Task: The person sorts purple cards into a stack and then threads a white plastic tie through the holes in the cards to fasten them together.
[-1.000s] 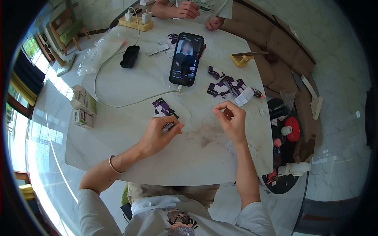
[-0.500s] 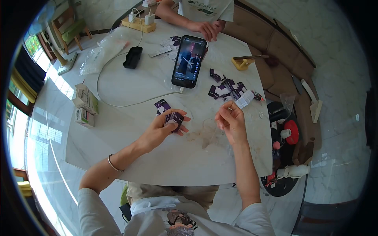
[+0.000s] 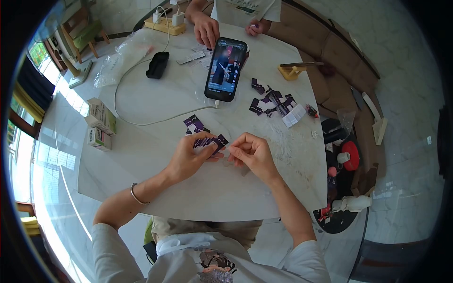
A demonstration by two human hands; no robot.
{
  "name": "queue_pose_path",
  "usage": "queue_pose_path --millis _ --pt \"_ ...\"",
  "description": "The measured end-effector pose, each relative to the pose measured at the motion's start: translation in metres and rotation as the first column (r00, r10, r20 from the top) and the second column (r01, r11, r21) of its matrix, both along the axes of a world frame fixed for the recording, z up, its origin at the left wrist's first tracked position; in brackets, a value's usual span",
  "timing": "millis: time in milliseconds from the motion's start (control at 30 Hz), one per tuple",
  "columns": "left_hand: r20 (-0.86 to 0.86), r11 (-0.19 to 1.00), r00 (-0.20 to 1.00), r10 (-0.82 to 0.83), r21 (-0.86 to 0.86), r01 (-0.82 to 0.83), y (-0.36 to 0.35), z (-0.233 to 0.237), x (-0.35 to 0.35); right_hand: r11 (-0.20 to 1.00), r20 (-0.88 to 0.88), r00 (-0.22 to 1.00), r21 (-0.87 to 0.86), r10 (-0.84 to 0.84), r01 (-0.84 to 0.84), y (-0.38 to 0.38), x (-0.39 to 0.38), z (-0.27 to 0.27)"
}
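Observation:
My left hand [image 3: 184, 159] is closed around a small stack of dark purple cards [image 3: 220, 140] with white print, slightly fanned, the thumb pressing on top. Just right of the stack, my right hand [image 3: 255, 154] has its thumb and index finger pinched together; whatever sits between the fingertips is too small or hidden to make out. Behind my left hand a few similar purple and white cards [image 3: 193, 122] lie on the table, partly covered by it. Farther right is a loose heap of purple and white pieces [image 3: 273, 101] with a pale packet [image 3: 294, 116] at its edge.
A phone [image 3: 226, 70] stands propped up on the marble table [image 3: 155, 174], its white cable [image 3: 155, 123] looping left. Two small boxes [image 3: 101, 118], a black case [image 3: 157, 65], a power strip [image 3: 167, 27] and a yellow stand [image 3: 291, 71] surround it. Another person's hand [image 3: 206, 29] reaches in opposite.
My right hand has moved left and down, close to the cards in my left hand, which now look more fanned. The other person's hands have separated, one reaching behind the phone.

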State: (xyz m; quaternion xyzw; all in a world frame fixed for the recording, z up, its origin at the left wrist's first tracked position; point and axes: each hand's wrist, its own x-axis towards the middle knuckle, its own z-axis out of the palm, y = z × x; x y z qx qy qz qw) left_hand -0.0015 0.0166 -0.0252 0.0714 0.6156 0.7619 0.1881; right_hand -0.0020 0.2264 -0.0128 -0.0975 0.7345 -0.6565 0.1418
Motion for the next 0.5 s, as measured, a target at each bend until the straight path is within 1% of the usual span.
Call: queue_pose_path --millis 167,267,367,500 --pt "-0.081 0.994 0.996 0.028 -0.103 -0.037 0.003 0.003 0.004 1.000 0.014 1.000 0.018 -0.017 0.016 -0.004 0.001 -0.006" --pt "-0.171 0.977 0.985 0.019 -0.205 -0.054 0.004 0.005 0.006 0.999 0.012 0.999 0.011 -0.053 0.053 -0.005 0.001 -0.007" --pt "-0.202 0.974 0.979 0.031 -0.216 -0.075 0.005 0.002 0.007 0.998 -0.018 0.998 0.002 -0.068 0.068 -0.006 0.002 -0.008" --pt "-0.298 0.930 0.952 -0.067 -0.364 -0.048 0.002 0.009 0.008 0.993 -0.037 0.993 -0.020 -0.116 0.115 -0.009 0.004 -0.002"
